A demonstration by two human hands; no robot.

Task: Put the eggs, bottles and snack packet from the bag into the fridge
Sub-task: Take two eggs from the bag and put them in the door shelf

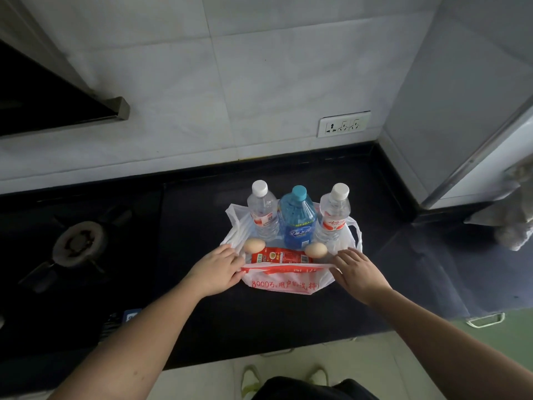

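Closest to the camera are the two bare forearms reaching in, and each one ends at the near rim of the white plastic bag with red print. The left hand has its fingers pinched on the bag's left rim corner, and the right hand lies over the right rim corner with fingers curled down on the plastic, so both hands are gripping bag, nothing else.

Inside the opened bag: a red snack packet lying flat at the front, a brown egg just left of it and another egg just right. Behind those stand three bottles upright in a row, a clear bottle with a white cap, a blue bottle with a teal cap in the middle, and a second clear bottle on the right.

The bag sits on a black tabletop. A gas burner is off to the left, well apart. White tiled wall behind with a socket strip, and a range hood top left. A pale fridge-like panel stands at the right.
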